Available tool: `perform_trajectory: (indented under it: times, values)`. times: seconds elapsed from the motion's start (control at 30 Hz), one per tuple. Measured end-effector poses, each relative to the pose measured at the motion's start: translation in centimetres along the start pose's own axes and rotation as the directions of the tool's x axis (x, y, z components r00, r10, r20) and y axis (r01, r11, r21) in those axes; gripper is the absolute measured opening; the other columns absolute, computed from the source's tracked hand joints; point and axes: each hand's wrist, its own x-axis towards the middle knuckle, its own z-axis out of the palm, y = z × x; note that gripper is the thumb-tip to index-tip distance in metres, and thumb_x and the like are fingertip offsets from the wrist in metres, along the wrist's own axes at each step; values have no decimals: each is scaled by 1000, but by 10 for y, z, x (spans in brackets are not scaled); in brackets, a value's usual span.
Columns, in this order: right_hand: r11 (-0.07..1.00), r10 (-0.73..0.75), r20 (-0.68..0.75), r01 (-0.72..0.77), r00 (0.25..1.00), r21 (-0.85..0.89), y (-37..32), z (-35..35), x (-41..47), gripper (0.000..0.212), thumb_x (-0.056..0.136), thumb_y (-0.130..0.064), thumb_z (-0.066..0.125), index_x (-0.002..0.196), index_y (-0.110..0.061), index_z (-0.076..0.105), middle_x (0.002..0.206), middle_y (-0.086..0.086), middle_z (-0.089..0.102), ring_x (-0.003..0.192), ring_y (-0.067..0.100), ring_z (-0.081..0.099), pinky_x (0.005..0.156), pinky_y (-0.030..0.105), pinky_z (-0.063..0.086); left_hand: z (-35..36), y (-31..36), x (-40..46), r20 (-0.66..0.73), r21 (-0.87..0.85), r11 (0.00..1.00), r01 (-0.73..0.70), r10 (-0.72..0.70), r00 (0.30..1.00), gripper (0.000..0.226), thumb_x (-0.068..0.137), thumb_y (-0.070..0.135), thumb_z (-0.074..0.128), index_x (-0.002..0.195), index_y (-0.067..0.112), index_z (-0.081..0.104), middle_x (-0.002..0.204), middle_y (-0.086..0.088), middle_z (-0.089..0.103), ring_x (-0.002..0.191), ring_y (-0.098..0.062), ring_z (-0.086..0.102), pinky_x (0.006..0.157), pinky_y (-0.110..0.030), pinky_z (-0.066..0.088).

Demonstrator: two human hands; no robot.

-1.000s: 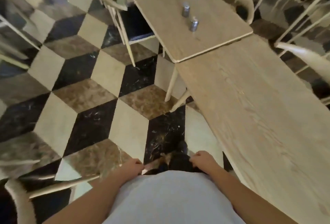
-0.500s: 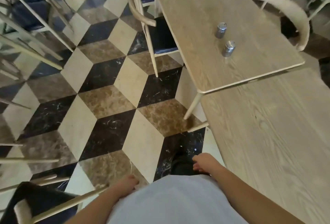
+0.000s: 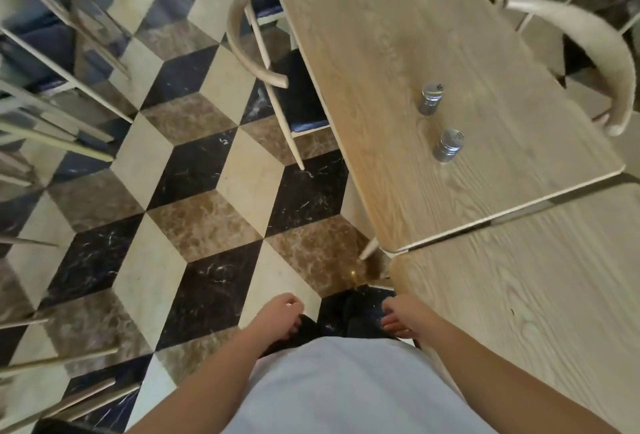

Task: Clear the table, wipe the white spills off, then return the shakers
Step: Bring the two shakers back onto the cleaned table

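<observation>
**Empty-handed beside two wooden tables, shakers standing on the far one**

At the frame's nine o'clock edge, pale chair legs and dark seats (image 3: 41,63) blur over a floor (image 3: 194,163) tiled in cream, brown and black marble diamonds. Toward six o'clock, a person in a light grey shirt (image 3: 346,388) looks down at both bare forearms. The left hand (image 3: 280,316) hangs at seven o'clock from centre, its fingers loosely curled inward, gripping nothing and touching only the air above dark trousers (image 3: 346,322). Just right of it, the right hand (image 3: 403,316) hangs with fingers relaxed and half open, likewise empty, close beside the rounded corner of the near table (image 3: 519,295) though contact cannot be made out.

At twelve o'clock, a curved-back chair (image 3: 242,38) with a dark seat is tucked against the far table (image 3: 363,52), a light wood-grain top running toward one o'clock. Its near end meets the near table with a thin gap between them. Two small metal shakers stand upright on the far table at two o'clock from centre, apart from each other: the farther shaker (image 3: 431,98) and, nearer the table's end, the closer shaker (image 3: 449,145), both with perforated tops. At three o'clock, another chair's curved backrest (image 3: 595,42) arcs beside the far table's right edge. No white spills can be made out on either tabletop.
</observation>
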Motion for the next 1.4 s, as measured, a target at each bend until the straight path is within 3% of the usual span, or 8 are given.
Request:
perform_trajectory:
  times: [0.17, 0.33, 0.6, 0.73, 0.9, 1.17, 1.3, 1.4]
  values:
    - [999, 20, 21, -19, 1000, -41, -38, -4, 12, 24, 91, -24, 54, 107, -9, 63, 93, 10, 75, 84, 23, 73, 65, 26, 55, -16, 52, 16, 124, 119, 988, -101, 87, 988, 15, 98, 30, 49, 97, 25, 63, 86, 1, 67, 72, -12, 60, 62, -22, 50]
    - [993, -10, 37, 14, 999, -115, -69, -4, 21, 23, 92, -24, 50, 108, -12, 60, 85, 10, 71, 61, 17, 65, 51, 21, 46, -60, 66, 59, 102, 37, 999, 9, -13, 995, 18, 99, 24, 49, 96, 17, 65, 89, -7, 72, 74, -17, 68, 76, -31, 60]
    - [973, 146, -93, -126, 985, 192, -134, 3, 25, 19, 88, -13, 55, 69, -12, 57, 50, 0, 52, 35, 10, 46, 38, 14, 32, -179, 156, 155, 142, 182, 981, -61, 35, 989, 16, 101, 27, 50, 99, 17, 62, 86, -9, 69, 74, -20, 66, 77, -35, 59]
    - [934, 133, -211, -51, 968, 353, -155, 11, 50, 17, 72, -26, 59, 68, -10, 63, 54, 4, 62, 52, 20, 54, 53, 29, 40, -247, 208, 190, 182, 386, 912, -142, 76, 980, 17, 100, 25, 47, 104, 15, 60, 95, -4, 67, 76, -17, 64, 64, -26, 56]
    - [914, 78, -319, 60, 944, 401, -222, 21, 21, 15, 93, -20, 58, 84, -11, 66, 77, 9, 71, 69, 21, 63, 72, 36, 52, -306, 262, 226, 132, 394, 915, -90, 41, 990, 10, 99, 13, 46, 97, 9, 55, 87, -11, 59, 65, -22, 56, 57, -27, 46]
    - [848, 105, -205, 20, 973, 530, -240, 11, 20, 16, 97, -21, 55, 92, -8, 63, 83, 10, 70, 65, 16, 60, 62, 26, 45, -302, 277, 253, 139, 504, 861, -62, -10, 990, 26, 100, 17, 46, 116, 4, 60, 90, -13, 66, 69, -27, 61, 60, -30, 53]
    - [772, 110, -195, 40, 975, 635, -244, -17, 31, 13, 96, -17, 55, 87, -9, 60, 80, 11, 66, 63, 17, 59, 53, 24, 43, -268, 286, 248, 225, 631, 744, -222, 98, 969, 34, 99, 26, 48, 126, 11, 62, 121, -10, 65, 112, -26, 61, 97, -35, 50]
    - [670, 75, -133, 49, 988, 741, -255, -48, 37, 16, 97, -10, 50, 81, -13, 51, 72, 10, 54, 48, 14, 48, 39, 18, 35, -255, 321, 238, 175, 683, 681, -262, 195, 965, 27, 98, 30, 48, 115, 18, 65, 120, -6, 64, 107, -21, 57, 88, -30, 46]
